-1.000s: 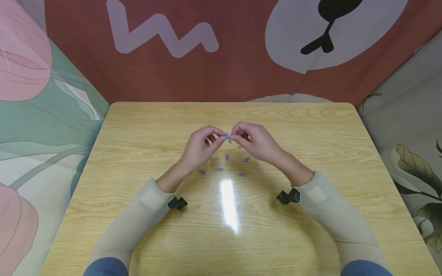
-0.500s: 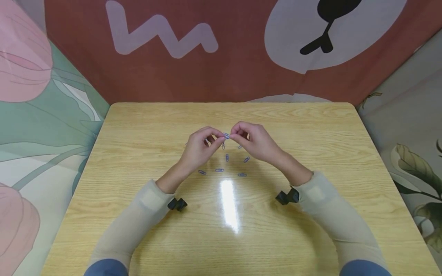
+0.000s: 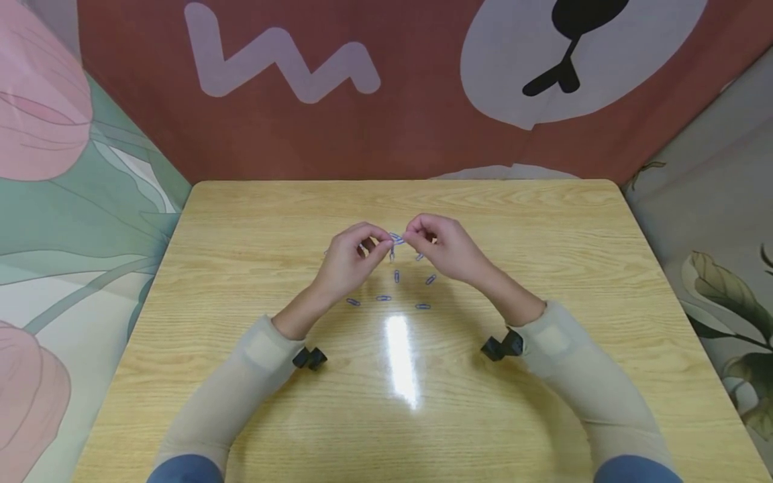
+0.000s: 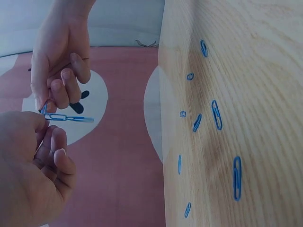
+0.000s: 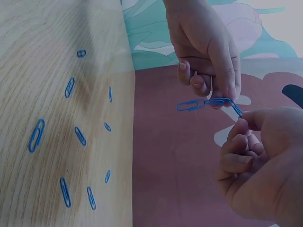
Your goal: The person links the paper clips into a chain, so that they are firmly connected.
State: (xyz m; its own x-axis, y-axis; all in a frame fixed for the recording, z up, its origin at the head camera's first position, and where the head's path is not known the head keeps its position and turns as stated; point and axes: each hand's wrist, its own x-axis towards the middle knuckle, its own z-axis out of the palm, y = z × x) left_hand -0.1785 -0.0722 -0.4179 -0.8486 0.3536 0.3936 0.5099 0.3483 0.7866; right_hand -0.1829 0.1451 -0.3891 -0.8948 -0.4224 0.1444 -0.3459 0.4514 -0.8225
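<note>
Above the table, my left hand [image 3: 353, 253] pinches a short chain of linked blue paper clips [image 5: 190, 106] between thumb and index finger. The chain's free end dangles below the fingertips. A further blue paper clip [image 5: 236, 108] spans the small gap between the hands, its other end pinched by the thumb and index finger of my right hand [image 3: 447, 245]. In the right wrist view this clip meets the chain at the left fingertips, which partly hide the join. The other fingers of both hands are loosely curled.
Several loose blue paper clips lie scattered on the wooden table [image 3: 386, 429] beneath the hands, among them one lying crosswise [image 3: 383, 298] and one farther right [image 3: 423, 306]. A printed red cloth [image 3: 423, 127] hangs behind the table's far edge.
The chain's dangling end has swung left and downward, from near the right fingertips to under the left ones. Both hands stay almost in place, still pinching.
</note>
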